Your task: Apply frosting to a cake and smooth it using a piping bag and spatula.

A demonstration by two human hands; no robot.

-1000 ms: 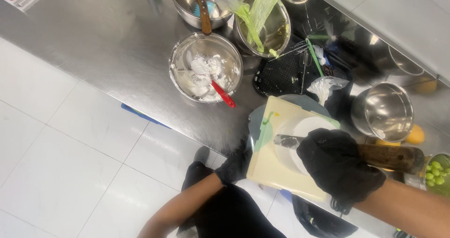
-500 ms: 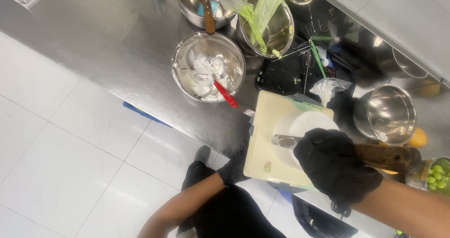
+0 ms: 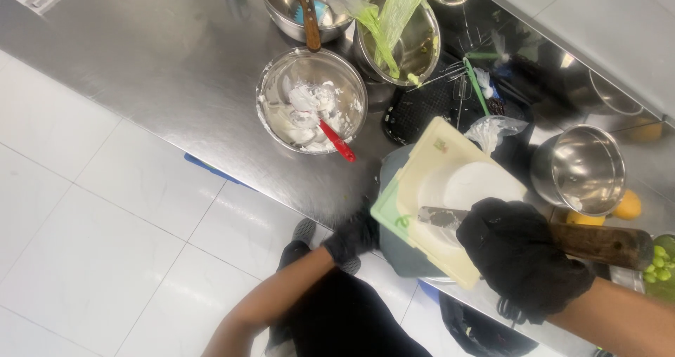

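Note:
My right hand (image 3: 520, 255), in a black glove, grips the wooden handle of a long palette knife (image 3: 605, 244). Its metal blade (image 3: 439, 218) lies against the near side of a round white cake (image 3: 467, 185). The cake sits on a cream cutting board (image 3: 408, 188) that rests on a grey round stand (image 3: 394, 248) at the counter's front edge. My left hand (image 3: 351, 236), also gloved in black, touches the stand's left rim just below the board's corner.
A steel bowl of white cream (image 3: 309, 107) with a red spatula (image 3: 337, 140) stands to the left of the board. Behind are a bowl holding a green plastic bag (image 3: 397, 27), another steel bowl (image 3: 295, 5) and a black tray (image 3: 422, 104). A steel bowl (image 3: 580, 167), lemons (image 3: 628, 206) and limes (image 3: 661, 258) sit at the right.
Only the view has shifted slightly. Both hands, the knife and the cake keep the same positions relative to one another.

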